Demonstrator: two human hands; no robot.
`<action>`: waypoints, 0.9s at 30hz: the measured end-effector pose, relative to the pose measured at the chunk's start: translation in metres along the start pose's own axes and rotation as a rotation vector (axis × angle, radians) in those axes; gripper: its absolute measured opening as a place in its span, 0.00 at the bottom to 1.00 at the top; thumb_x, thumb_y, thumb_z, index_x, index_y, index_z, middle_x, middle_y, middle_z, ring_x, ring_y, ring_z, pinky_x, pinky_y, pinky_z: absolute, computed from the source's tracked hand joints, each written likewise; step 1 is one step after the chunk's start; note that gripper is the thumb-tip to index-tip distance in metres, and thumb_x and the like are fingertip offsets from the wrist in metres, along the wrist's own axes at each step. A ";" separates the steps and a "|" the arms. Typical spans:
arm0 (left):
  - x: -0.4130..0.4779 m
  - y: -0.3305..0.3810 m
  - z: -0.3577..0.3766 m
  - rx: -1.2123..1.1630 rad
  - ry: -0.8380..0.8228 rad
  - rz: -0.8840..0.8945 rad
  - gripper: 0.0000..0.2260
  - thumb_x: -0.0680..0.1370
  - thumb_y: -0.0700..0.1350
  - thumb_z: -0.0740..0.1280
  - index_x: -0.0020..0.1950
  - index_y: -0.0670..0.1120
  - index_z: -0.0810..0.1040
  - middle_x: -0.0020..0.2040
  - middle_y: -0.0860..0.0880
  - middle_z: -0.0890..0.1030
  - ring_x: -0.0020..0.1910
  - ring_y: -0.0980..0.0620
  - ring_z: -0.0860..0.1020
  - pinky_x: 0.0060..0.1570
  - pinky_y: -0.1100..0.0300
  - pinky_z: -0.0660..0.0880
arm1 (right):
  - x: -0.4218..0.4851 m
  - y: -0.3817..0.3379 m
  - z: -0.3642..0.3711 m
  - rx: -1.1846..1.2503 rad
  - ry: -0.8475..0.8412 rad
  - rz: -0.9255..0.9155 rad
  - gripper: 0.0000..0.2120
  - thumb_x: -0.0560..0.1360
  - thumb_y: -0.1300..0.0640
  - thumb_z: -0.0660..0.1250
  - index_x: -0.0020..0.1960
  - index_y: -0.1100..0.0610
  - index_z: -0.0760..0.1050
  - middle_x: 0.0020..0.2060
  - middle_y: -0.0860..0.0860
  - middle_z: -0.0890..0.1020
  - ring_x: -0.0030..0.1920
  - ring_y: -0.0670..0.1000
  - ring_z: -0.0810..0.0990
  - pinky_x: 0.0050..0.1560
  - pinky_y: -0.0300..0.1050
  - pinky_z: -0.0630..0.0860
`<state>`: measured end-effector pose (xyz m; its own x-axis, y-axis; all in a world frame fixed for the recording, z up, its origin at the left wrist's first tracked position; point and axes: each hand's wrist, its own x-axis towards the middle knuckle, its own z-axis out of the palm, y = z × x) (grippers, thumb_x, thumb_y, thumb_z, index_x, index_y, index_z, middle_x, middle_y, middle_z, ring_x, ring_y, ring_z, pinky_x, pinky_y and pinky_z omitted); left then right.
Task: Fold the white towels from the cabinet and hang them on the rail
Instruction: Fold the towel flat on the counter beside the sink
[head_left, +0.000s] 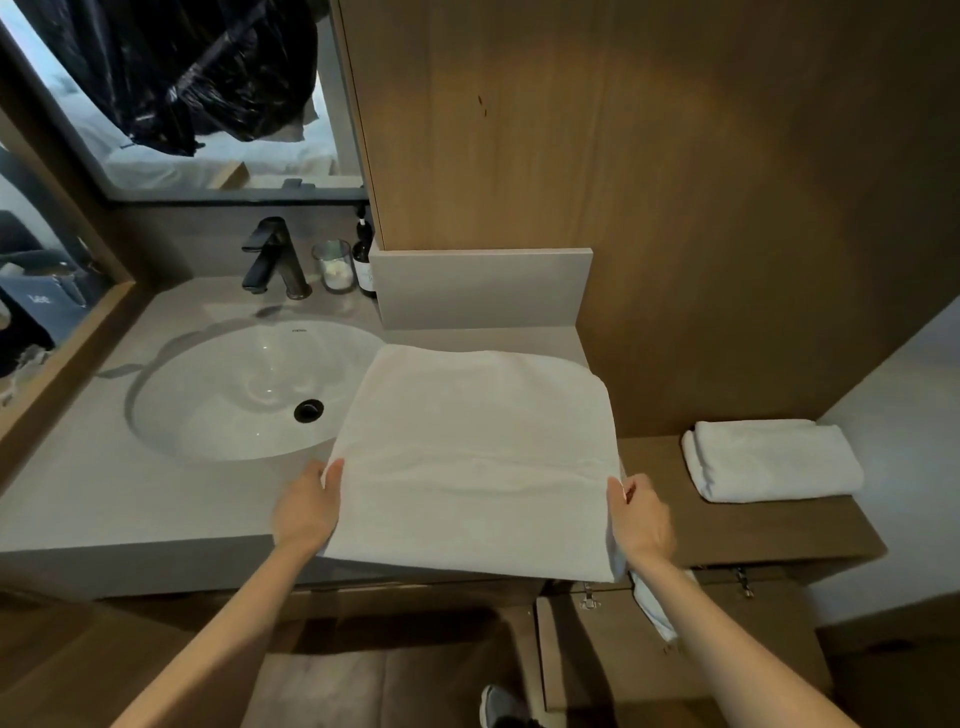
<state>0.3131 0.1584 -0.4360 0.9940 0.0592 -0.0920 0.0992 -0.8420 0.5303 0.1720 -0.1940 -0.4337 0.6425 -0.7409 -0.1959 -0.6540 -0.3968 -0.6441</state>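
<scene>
At nine o'clock we see a white oval sink (228, 395) with a black drain (308, 410), set into a grey countertop (78, 493). Toward eleven o'clock stand a black faucet (272, 260), a clear glass (332, 266) holding what may be cotton pads, and a dark pump bottle (363, 260). A mirror (208, 104) hangs above them. A wooden wall panel (675, 156) fills one o'clock, and a grey shoe (496, 706) shows at six.

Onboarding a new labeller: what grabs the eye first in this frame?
The white towel spread over the counter right of the sink, its sides gripped by the left hand and right hand. Next, a folded towel on the wooden ledge at right.
</scene>
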 end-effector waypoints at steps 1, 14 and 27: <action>-0.001 0.001 0.001 0.015 0.025 -0.014 0.19 0.82 0.55 0.53 0.46 0.41 0.71 0.37 0.45 0.76 0.38 0.43 0.76 0.36 0.54 0.69 | -0.001 -0.002 -0.003 -0.044 0.063 -0.053 0.09 0.80 0.50 0.61 0.48 0.56 0.68 0.37 0.51 0.76 0.37 0.51 0.75 0.34 0.45 0.72; -0.005 0.009 0.011 0.298 0.013 0.640 0.25 0.69 0.31 0.73 0.64 0.42 0.76 0.59 0.42 0.77 0.52 0.41 0.78 0.47 0.51 0.78 | -0.057 -0.029 0.047 -0.624 -0.467 -0.953 0.34 0.78 0.40 0.61 0.76 0.36 0.44 0.78 0.45 0.40 0.77 0.57 0.36 0.69 0.68 0.30; -0.032 -0.009 0.011 0.604 -0.338 0.603 0.49 0.68 0.72 0.65 0.73 0.66 0.31 0.72 0.47 0.24 0.71 0.40 0.25 0.66 0.40 0.25 | -0.054 -0.023 0.062 -0.814 -0.311 -0.886 0.60 0.65 0.40 0.77 0.75 0.37 0.30 0.77 0.46 0.33 0.74 0.65 0.30 0.65 0.78 0.32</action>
<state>0.2797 0.1581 -0.4468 0.7939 -0.5610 -0.2345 -0.5672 -0.8223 0.0469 0.1768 -0.1112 -0.4547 0.9837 0.0694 -0.1659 0.0671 -0.9976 -0.0196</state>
